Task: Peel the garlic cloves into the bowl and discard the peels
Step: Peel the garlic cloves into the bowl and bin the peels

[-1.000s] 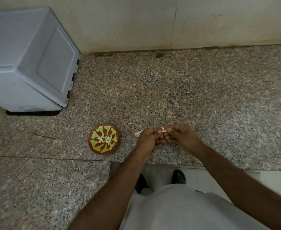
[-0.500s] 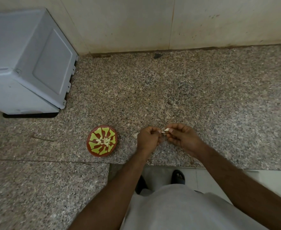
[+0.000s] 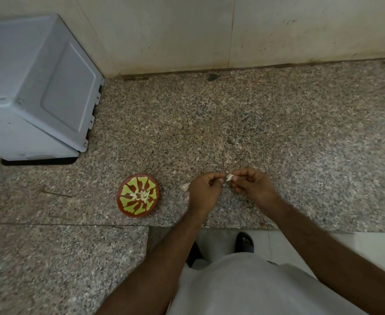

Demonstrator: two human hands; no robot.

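The two hands, pressed together a second ago, have drawn slightly apart above the near edge of the granite counter (image 3: pixel 277 133), which suggests skin is coming away. The left hand (image 3: pixel 204 189) is curled, fingertips pinched, apparently on a scrap of peel; too small to confirm. The right hand (image 3: pixel 252 185) pinches the garlic clove (image 3: pixel 229 177), pale and small. Another pale piece (image 3: pixel 185 186) lies just beside the left hand. Further left, the bowl (image 3: pixel 128 210) holds several peeled cloves.
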